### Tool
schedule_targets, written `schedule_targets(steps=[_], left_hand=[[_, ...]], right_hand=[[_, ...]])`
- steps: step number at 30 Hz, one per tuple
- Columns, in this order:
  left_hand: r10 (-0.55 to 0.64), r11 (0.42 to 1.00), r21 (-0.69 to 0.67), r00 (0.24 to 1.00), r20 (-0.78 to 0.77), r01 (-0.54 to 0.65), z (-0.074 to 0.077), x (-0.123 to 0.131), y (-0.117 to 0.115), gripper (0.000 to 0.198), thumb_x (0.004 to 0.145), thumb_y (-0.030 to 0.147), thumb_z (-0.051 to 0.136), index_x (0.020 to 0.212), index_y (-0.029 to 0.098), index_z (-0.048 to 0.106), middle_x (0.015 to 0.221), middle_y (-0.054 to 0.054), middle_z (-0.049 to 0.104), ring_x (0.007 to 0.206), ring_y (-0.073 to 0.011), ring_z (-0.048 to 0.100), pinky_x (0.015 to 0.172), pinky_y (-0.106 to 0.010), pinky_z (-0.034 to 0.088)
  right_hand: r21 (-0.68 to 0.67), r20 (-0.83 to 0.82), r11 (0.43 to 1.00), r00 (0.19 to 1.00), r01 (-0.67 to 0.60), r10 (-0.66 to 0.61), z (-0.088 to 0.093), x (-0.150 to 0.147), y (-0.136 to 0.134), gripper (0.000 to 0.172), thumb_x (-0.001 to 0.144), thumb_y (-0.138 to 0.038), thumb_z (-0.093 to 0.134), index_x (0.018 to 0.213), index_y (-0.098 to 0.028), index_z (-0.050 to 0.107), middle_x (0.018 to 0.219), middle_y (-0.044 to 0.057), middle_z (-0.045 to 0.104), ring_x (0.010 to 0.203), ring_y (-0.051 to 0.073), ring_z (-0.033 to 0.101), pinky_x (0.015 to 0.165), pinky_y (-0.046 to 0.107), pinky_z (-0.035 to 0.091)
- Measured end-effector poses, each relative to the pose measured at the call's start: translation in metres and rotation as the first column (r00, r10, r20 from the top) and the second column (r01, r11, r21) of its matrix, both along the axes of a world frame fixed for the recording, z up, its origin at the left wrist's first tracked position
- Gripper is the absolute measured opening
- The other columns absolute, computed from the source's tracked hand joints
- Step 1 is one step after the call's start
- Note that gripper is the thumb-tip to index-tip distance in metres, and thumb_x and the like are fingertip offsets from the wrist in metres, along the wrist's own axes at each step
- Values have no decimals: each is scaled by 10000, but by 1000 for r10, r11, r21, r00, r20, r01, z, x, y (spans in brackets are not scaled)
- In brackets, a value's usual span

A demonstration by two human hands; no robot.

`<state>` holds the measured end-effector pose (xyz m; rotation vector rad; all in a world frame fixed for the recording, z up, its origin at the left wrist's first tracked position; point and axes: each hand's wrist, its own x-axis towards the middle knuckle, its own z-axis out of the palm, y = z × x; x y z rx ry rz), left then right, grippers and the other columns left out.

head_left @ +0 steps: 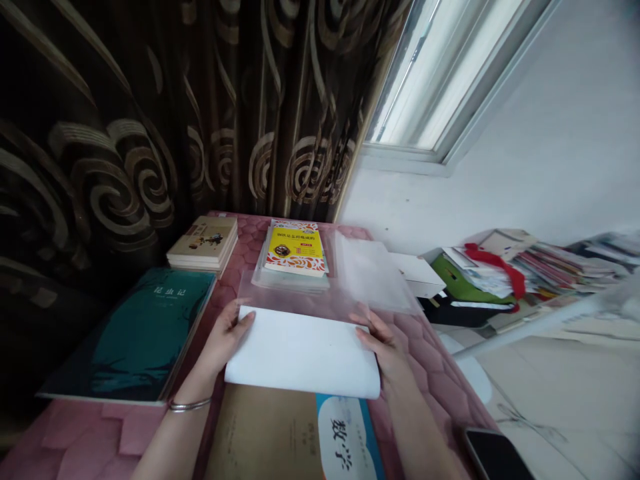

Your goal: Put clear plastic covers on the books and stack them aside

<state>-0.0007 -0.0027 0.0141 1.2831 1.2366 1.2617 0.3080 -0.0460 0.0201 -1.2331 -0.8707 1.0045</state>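
Note:
A white backing sheet is bent over at its lower edge above a textbook. A see-through plastic film extends from its far edge. My left hand, with a silver bangle on the wrist, grips the left corner of the sheet and film between thumb and fingers. At the opposite corner, my right hand pinches the same sheet and film. Beneath the sheet lies the textbook, with a brown cover and a blue-and-white strip; its upper part is hidden.
On the pink table cover lie a teal book, small stacked books, a yellow-and-orange book and more see-through sheets. A phone is at the lower right. Beyond the right edge are a white box and piled papers.

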Motion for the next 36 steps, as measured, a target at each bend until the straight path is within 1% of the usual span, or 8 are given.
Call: schedule_targets(steps=[3, 5, 8, 13, 18, 26, 32, 36], left_hand=[[16, 999, 47, 997, -82, -13, 0, -1, -1, 400, 754, 454, 680, 1053, 193, 630, 885, -28, 658, 809, -173, 592, 741, -270, 456], [31, 997, 77, 994, -104, -23, 1, 0, -1, 366, 757, 449, 670, 1019, 197, 633, 866, -24, 660, 806, -174, 594, 756, -274, 458], [47, 995, 97, 994, -95, -38, 3, 3, -1, 342, 762, 464, 653, 963, 189, 628, 872, -42, 683, 840, -197, 613, 800, -302, 467], [23, 997, 71, 997, -79, -18, 8, 8, -2, 368, 772, 508, 627, 924, 173, 628, 871, -65, 704, 868, -225, 631, 822, -327, 477], [55, 998, 43, 998, -12, -55, 11, 10, -6, 362, 743, 522, 659, 824, 174, 601, 771, -30, 666, 734, -181, 597, 711, -286, 474], [63, 998, -11, 996, 59, -62, 11, 11, -8, 366, 721, 531, 680, 749, 180, 580, 656, 16, 591, 617, -133, 523, 594, -234, 420], [85, 996, -34, 994, 70, -83, 8, 10, -7, 379, 711, 539, 693, 732, 175, 591, 652, 19, 592, 610, -128, 526, 594, -231, 415], [85, 996, -16, 992, 96, -84, 6, 9, -5, 371, 701, 530, 711, 723, 183, 582, 651, 26, 588, 606, -120, 518, 592, -220, 414]], right_hand=[[43, 71, 998, 996, 49, -52, 0, 0, 2, 505, 594, -357, 832, 1076, -260, 717, 1000, 59, 756, 846, 243, 688, 707, 359, 552], [67, 118, 995, 990, 70, -78, -3, 0, 6, 484, 582, -395, 829, 1026, -234, 722, 946, 70, 761, 814, 241, 684, 683, 354, 543], [78, 161, 991, 979, 113, -124, -10, -1, 11, 490, 575, -433, 816, 993, -203, 704, 883, 78, 762, 741, 226, 674, 640, 337, 528], [99, 204, 976, 956, 193, -210, -17, -5, 14, 479, 584, -461, 791, 958, -190, 662, 828, 71, 753, 755, 226, 679, 676, 335, 526], [64, 266, 971, 934, 230, -239, -13, -6, 12, 490, 580, -506, 770, 928, -184, 647, 754, 52, 727, 689, 217, 660, 622, 317, 511], [111, 377, 956, 878, 272, -294, -8, -10, 9, 351, 630, -499, 690, 794, -196, 625, 583, -3, 617, 517, 160, 539, 488, 275, 435], [124, 387, 946, 864, 298, -323, -9, -11, 10, 345, 631, -502, 682, 785, -200, 616, 589, -8, 580, 536, 156, 523, 496, 268, 431], [78, 313, 971, 919, 226, -239, -10, -6, 10, 453, 607, -552, 719, 876, -192, 656, 731, 28, 657, 624, 176, 564, 555, 282, 459]])
